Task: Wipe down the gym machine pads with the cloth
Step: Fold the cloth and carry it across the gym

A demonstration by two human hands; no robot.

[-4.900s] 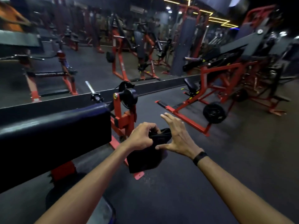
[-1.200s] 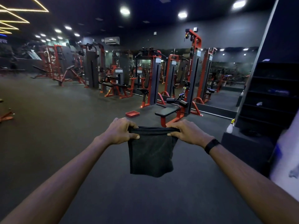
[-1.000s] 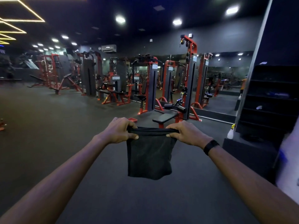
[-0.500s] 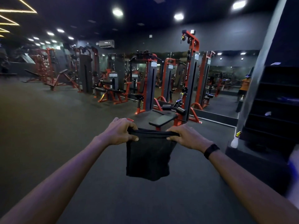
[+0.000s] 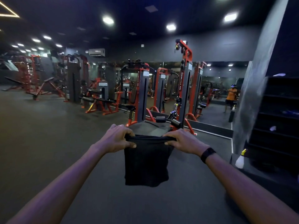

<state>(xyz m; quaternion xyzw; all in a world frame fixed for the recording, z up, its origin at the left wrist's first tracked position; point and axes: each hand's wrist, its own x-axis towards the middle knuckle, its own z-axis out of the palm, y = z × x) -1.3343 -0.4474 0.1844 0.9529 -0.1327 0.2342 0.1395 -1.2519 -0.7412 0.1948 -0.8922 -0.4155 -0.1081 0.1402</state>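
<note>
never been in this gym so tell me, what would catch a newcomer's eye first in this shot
First the black cloth hanging in the middle of the view, its top edge gripped by the left hand and the right hand over the dark floor. Just behind it stands a tall red and grey cable machine with a black seat pad at its foot. A white spray bottle sits low on the right by the black shelves.

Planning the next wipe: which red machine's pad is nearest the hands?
The tall cable tower directly ahead; its black seat pad lies just behind the cloth, others stand farther left.
</note>
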